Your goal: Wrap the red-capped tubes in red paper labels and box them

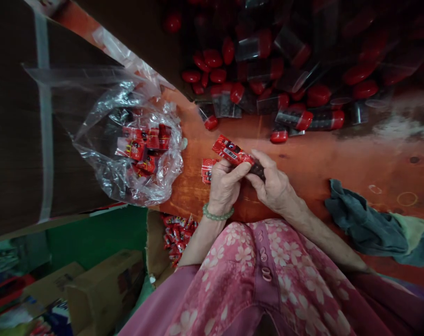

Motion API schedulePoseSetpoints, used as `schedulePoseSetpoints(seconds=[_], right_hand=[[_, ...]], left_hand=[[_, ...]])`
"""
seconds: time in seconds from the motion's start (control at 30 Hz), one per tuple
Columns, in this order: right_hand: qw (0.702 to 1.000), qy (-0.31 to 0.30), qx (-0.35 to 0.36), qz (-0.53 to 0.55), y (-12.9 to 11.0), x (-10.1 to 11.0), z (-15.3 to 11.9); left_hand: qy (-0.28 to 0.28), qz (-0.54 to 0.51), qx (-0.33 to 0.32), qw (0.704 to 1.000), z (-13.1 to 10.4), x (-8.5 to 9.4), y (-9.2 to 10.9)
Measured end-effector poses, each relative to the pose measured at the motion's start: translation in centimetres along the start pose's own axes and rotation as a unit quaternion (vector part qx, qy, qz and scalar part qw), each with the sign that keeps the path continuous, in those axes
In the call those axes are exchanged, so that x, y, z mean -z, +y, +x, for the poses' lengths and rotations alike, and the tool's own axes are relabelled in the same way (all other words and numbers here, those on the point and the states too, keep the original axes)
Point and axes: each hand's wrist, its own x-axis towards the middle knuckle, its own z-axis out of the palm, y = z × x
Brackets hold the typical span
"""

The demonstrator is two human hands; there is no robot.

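Observation:
In front of my chest, both hands are closed on one small tube of dark pieces with a red printed sleeve (232, 150) around part of it. My left hand (226, 179), with a green bead bracelet (218, 213) at the wrist, pinches the sleeved part between thumb and fingers. Fingers of my right hand (275, 186) grip the dark end (257, 171). The sleeve's far end points up and left, and a barcode shows on it. Beside my left hand, a flat red printed sleeve (207, 169) lies on the orange table (184, 186), partly hidden by the hand.
A pile of clear tubes with red caps (296, 116) covers the table's far side. An open plastic bag (107, 172) of red sleeves stands left. Below the table edge is a carton of red wrapped items (179, 235). A dark cloth (369, 224) lies right.

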Motion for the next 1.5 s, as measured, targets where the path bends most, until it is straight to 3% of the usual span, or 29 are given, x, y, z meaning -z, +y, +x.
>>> schedulePoseSetpoints(seconds=[0.2,0.37,0.57,0.67,0.83,1.0,1.13,1.37,1.5], right_hand=[[0.987,-0.033,-0.112,0.113,-0.2,0.4,0.3],[0.931,-0.055,-0.206,0.297,-0.2,0.6,0.7],[0.891,-0.054,-0.244,0.378,0.0,0.2,0.8],[0.903,-0.045,-0.236,0.355,0.0,0.1,0.7],[0.966,0.003,-0.173,0.193,-0.3,0.3,0.4],[0.993,0.041,-0.089,0.066,-0.6,0.8,0.5],[0.996,0.042,-0.073,0.039,-0.9,0.9,0.7],[0.968,0.001,-0.169,0.187,-0.7,0.7,0.7],[0.971,0.020,-0.173,0.164,-0.4,0.3,0.6]], left_hand=[[-0.019,0.038,0.001,0.999,0.1,0.0,0.4],[-0.077,0.035,0.014,0.996,-0.2,0.2,0.7],[-0.079,0.025,0.050,0.995,-0.2,0.4,0.7],[-0.078,0.024,0.052,0.995,-0.3,0.4,0.5],[-0.046,0.009,0.007,0.999,-0.1,0.6,-0.2],[-0.012,-0.008,-0.011,1.000,0.5,0.3,-0.3],[-0.017,0.001,-0.013,1.000,0.6,0.0,-0.2],[-0.009,-0.008,-0.016,1.000,0.4,0.0,-0.5],[-0.013,-0.008,-0.011,1.000,0.4,-0.1,-0.5]])
